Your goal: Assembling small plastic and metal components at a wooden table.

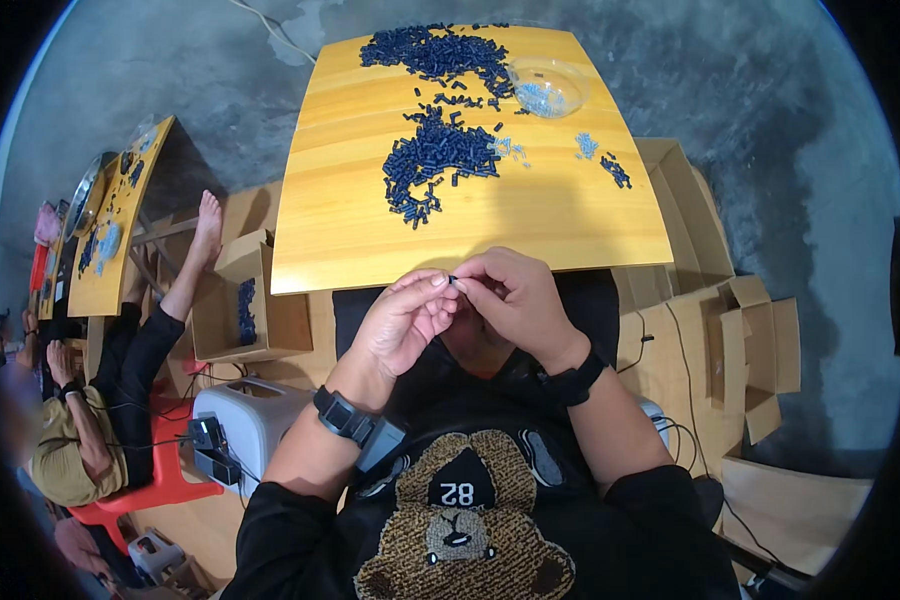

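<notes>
The left hand and the right hand meet fingertip to fingertip, both pinched closed on one small dark piece just before the worktop edge. Farther, dark blue pieces lie heaped (near a clear bowl).

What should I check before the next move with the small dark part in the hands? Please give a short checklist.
1. Part pinched between both hands: ok.
2. Left hand and right hand meet above the lap, off the table: ok.
3. Dark pieces piled within reach: ok.
4. Clear bowl upright at the far edge: ok.
5. Part fully assembled: cannot tell, too small.
</notes>
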Motion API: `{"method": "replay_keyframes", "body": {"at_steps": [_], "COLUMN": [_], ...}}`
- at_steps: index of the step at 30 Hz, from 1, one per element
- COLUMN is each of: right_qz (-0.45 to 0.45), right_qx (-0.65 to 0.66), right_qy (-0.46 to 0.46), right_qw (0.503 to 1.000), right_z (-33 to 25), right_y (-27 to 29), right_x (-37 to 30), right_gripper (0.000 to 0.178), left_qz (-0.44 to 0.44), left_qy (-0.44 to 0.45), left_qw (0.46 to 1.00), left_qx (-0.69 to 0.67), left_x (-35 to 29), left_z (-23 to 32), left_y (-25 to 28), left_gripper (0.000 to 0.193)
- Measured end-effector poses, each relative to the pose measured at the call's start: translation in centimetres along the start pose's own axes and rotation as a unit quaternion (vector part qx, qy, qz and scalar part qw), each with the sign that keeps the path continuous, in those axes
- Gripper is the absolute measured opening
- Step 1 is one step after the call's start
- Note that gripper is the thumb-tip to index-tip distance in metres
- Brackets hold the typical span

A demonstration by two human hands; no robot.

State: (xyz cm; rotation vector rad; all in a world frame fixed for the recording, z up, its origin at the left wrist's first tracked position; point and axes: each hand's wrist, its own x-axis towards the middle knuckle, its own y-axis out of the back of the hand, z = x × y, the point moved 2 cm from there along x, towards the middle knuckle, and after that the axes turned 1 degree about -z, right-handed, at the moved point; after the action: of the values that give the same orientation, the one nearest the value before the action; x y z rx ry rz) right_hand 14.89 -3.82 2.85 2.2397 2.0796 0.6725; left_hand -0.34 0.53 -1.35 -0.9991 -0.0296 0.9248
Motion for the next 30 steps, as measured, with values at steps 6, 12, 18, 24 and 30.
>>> {"method": "replay_keyframes", "body": {"at_steps": [6, 12, 18, 24, 30], "right_qz": [0.020, 0.053, 0.022, 0.042, 0.031], "right_qx": [-0.008, -0.108, -0.158, -0.179, -0.154], "right_qy": [0.001, 0.059, 0.079, 0.114, 0.077], "right_qw": [1.000, 0.991, 0.984, 0.976, 0.985], "right_z": [0.4, 0.5, -0.2, -0.3, 0.3], "right_y": [-0.3, -0.7, -0.9, -0.6, -0.5], "right_x": [0.2, 0.0, 0.3, 0.7, 1.1], "right_gripper": [0.008, 0.007, 0.015, 0.013, 0.014], "left_qz": [-0.005, 0.011, 0.048, 0.020, 0.043], "left_qy": [0.012, 0.020, 0.002, 0.014, 0.005], "left_qw": [1.000, 0.997, 0.996, 0.998, 0.997], "left_qx": [0.025, 0.076, 0.070, 0.058, 0.069], "left_x": [0.0, 0.0, -0.4, 0.3, 1.0], "left_z": [0.1, 0.1, 0.4, 0.2, 0.4], "left_y": [0.0, -0.4, -0.7, -0.6, -0.4], "left_gripper": [0.012, 0.014, 0.014, 0.014, 0.014]}}
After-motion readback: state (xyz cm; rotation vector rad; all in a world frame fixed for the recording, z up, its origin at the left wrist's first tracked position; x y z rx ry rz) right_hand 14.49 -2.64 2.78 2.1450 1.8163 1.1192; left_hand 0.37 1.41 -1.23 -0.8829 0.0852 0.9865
